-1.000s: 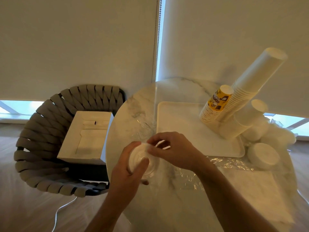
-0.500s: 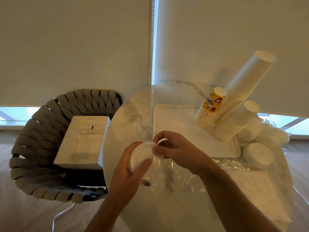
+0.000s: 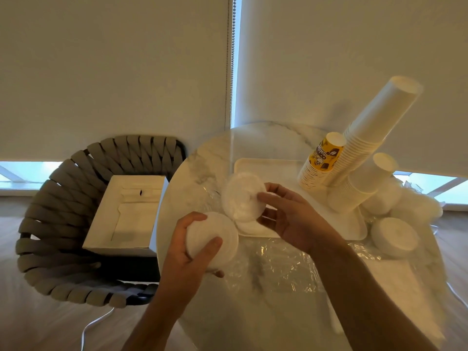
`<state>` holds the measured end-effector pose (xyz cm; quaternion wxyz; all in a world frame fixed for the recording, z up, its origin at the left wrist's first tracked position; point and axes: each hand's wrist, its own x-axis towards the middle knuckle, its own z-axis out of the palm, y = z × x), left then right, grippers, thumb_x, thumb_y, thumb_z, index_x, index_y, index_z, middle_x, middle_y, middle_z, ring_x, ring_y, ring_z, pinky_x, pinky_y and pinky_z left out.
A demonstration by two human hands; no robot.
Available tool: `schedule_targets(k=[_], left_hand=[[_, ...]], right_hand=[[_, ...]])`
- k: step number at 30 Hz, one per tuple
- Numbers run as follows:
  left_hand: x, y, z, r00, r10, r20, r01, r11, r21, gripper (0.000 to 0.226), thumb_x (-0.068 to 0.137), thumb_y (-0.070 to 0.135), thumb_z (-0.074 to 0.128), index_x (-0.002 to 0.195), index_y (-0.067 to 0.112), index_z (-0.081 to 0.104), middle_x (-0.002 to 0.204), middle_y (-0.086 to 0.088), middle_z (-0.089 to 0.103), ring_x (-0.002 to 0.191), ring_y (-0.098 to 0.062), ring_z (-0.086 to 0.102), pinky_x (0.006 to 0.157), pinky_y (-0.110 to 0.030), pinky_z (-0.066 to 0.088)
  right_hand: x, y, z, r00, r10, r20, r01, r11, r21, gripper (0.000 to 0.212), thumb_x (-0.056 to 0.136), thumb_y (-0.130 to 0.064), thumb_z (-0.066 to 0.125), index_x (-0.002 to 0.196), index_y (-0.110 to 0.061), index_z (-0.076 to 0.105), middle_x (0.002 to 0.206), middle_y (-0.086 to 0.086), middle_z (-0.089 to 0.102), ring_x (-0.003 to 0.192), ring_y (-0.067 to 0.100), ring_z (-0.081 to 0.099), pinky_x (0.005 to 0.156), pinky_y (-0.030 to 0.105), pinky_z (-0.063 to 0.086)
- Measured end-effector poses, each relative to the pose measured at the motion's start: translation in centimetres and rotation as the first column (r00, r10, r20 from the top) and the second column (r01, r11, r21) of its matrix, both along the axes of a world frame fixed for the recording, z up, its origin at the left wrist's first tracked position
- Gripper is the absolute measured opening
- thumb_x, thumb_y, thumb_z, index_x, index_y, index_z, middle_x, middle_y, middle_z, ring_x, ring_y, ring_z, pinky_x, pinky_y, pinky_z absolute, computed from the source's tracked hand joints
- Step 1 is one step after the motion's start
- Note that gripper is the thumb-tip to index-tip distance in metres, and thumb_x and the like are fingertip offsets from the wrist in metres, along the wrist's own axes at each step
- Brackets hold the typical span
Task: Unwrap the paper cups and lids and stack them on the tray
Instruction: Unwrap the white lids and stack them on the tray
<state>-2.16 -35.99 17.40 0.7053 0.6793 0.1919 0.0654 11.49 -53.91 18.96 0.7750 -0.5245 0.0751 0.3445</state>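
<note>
My left hand (image 3: 192,252) grips a stack of white lids (image 3: 215,235) above the table's near left part. My right hand (image 3: 291,219) pinches a single white lid (image 3: 240,198), lifted off that stack, over the near left corner of the white tray (image 3: 266,165). On the tray's right side stand a tall stack of white paper cups (image 3: 374,130), a yellow printed cup stack (image 3: 321,160) and a shorter white cup stack (image 3: 359,188). More lid stacks (image 3: 393,235) lie on the table right of the tray.
Clear plastic wrap (image 3: 283,264) lies crumpled on the round marble table (image 3: 197,168) in front of the tray. A woven chair (image 3: 63,198) on the left holds an open white box (image 3: 129,214). A window blind hangs behind the table.
My right hand has pulled one lid off the stack and moved it up and right toward the tray. My left hand with the stack has lowered slightly.
</note>
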Motion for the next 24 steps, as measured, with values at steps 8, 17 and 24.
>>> schedule_targets(k=[8,17,24], left_hand=[[-0.8,0.5,-1.1,0.997,0.072,-0.017,-0.070,0.995,0.073,0.063,0.068,0.041,0.078,0.124,0.041,0.051,0.110,0.034,0.054,0.103,-0.023,0.060,0.049,-0.037,0.058],[-1.4,1.0,-1.8,0.999,0.040,-0.025,-0.038,0.997,0.061,0.057,0.063,0.052,0.074,0.116,0.050,0.053,0.106,0.033,0.057,0.100,-0.006,0.064,0.048,-0.040,0.058],[-1.6,1.4,-2.2,0.997,0.064,-0.052,-0.060,0.996,0.068,0.055,0.067,0.044,0.077,0.117,0.046,0.055,0.110,0.030,0.057,0.100,-0.012,0.065,0.048,-0.042,0.058]], right_hand=[[3.9,-2.0,-7.7,0.989,-0.122,0.083,0.145,0.909,-0.392,0.027,0.093,-0.002,0.067,0.120,-0.006,0.065,0.111,0.016,0.071,0.097,0.030,0.068,0.072,0.034,0.059],[4.8,-1.1,-11.7,0.983,0.063,0.170,0.061,0.768,-0.637,0.032,0.091,-0.009,0.073,0.122,-0.009,0.068,0.098,0.009,0.064,0.096,0.028,0.065,0.078,0.040,0.063],[5.3,-0.4,-12.1,0.963,0.183,0.199,0.039,0.632,-0.774,0.041,0.088,-0.022,0.077,0.126,-0.013,0.064,0.114,0.010,0.060,0.097,0.025,0.063,0.071,0.035,0.063]])
